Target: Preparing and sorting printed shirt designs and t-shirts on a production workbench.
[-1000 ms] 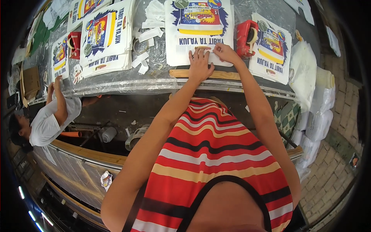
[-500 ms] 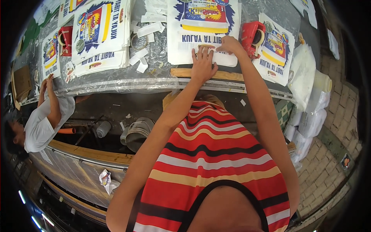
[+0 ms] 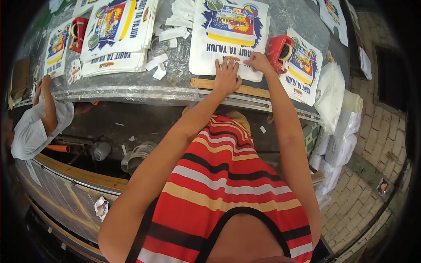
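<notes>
While flat on the printed bag stack (image 3: 230,37), left hand (image 3: 226,77) open, right hand (image 3: 259,62) pinching its edge.

desk (image 3: 131,90): covered in clear plastic sheeting
on it: stacks of printed bags (image 3: 230,37), red tape dispensers (image 3: 280,50), white paper strips (image 3: 169,37) (scattered), wooden ruler (image 3: 245,89)
</notes>
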{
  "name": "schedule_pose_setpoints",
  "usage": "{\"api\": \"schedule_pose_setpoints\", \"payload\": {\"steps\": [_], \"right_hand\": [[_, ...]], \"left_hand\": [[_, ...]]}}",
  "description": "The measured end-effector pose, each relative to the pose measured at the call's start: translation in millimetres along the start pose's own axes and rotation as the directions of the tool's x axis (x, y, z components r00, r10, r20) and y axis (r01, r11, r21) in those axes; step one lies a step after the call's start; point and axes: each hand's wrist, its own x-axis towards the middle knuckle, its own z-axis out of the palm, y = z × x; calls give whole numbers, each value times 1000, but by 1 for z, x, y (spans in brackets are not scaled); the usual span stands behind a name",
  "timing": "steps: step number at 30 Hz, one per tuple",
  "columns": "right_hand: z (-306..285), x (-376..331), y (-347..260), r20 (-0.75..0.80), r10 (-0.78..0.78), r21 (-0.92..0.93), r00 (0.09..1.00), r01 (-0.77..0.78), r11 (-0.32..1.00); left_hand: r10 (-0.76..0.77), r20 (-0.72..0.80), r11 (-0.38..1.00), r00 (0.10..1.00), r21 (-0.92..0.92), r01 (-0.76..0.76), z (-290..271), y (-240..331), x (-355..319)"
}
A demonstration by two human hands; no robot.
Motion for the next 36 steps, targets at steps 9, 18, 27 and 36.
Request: {"api": "schedule_pose_setpoints", "payload": {"steps": [9, 18, 27, 36], "right_hand": [[-53, -55, -11, -369, -306, -323, 878, 188, 928], [-101, -79, 97, -423, 61, -81, 904, -105, 991], [-78, -88, 77, -684, 33, 233, 729, 175, 957], [-67, -67, 95, -775, -104, -11, 624, 152, 988]], "left_hand": [[-10, -37, 1000, 999, 0, 10, 2, 0, 0], [-8, -27, 1000, 1000, 10, 9, -1, 11, -2], [1, -83, 999, 997, 43, 3, 6, 8, -6], [20, -94, 1000, 995, 23, -18, 5, 16, -4]]}}
